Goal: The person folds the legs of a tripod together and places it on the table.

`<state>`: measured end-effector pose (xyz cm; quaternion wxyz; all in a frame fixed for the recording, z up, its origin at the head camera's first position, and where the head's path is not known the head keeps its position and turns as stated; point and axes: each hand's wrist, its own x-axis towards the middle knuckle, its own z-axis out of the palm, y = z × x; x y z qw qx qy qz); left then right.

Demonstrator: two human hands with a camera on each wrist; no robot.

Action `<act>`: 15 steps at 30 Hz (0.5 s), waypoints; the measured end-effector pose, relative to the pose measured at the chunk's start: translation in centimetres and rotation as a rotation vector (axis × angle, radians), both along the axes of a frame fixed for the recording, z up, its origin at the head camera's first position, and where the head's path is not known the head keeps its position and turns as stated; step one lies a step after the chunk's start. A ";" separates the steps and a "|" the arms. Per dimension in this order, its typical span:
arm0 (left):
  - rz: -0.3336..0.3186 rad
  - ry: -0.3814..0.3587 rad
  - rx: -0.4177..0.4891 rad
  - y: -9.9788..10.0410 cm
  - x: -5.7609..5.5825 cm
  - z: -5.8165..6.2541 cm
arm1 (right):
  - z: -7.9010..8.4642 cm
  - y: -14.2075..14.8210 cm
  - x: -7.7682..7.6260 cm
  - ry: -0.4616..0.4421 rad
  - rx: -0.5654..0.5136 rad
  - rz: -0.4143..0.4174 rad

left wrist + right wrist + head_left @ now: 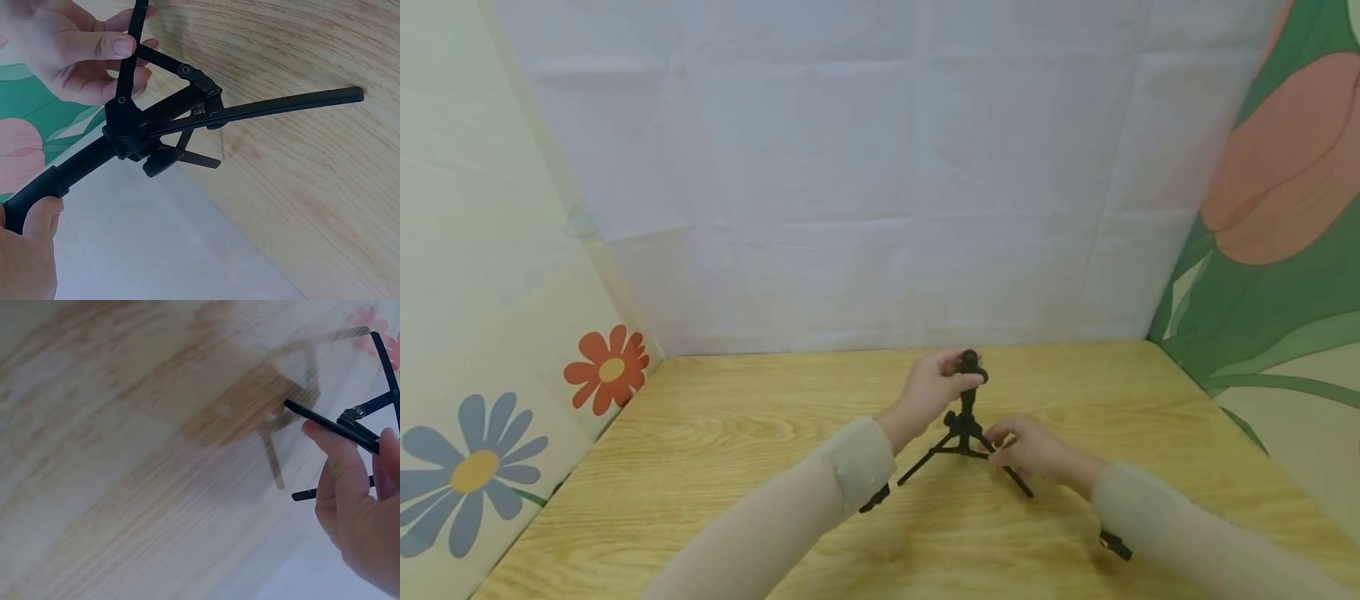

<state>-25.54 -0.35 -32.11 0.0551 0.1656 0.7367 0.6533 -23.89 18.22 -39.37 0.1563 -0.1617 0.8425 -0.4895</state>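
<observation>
A small black tripod [964, 437] with spread legs is held over the wooden table. My left hand [928, 390] grips its upper column near the top. Lower down, my right hand [1033, 448] pinches one of the legs. In the left wrist view, the thumb of the right hand [75, 47] lies on that leg, close to the hinged brace, and a ribbed knob [161, 161] sticks out below the hub. The right wrist view has the leg [331, 425] between the fingers, its tip apart from the shadow on the table; the tripod's top is out of that view.
The wood-grain table [737, 433] extends around both hands. A white sheet [850, 167] hangs behind it. Flower-printed panels stand at the left [512, 333] and right [1285, 333]. Black wrist devices [1116, 544] hang under the sleeves.
</observation>
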 end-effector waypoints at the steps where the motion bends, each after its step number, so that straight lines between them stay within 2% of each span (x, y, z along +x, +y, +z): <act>1: 0.001 0.003 0.001 0.0 0.0 0.0 | 0.0 0.0 0.0 0.001 -0.006 0.002; 15: 0.020 -0.023 0.028 0.0 -0.8 -0.5 | -0.2 -0.6 0.1 0.078 -0.013 -0.033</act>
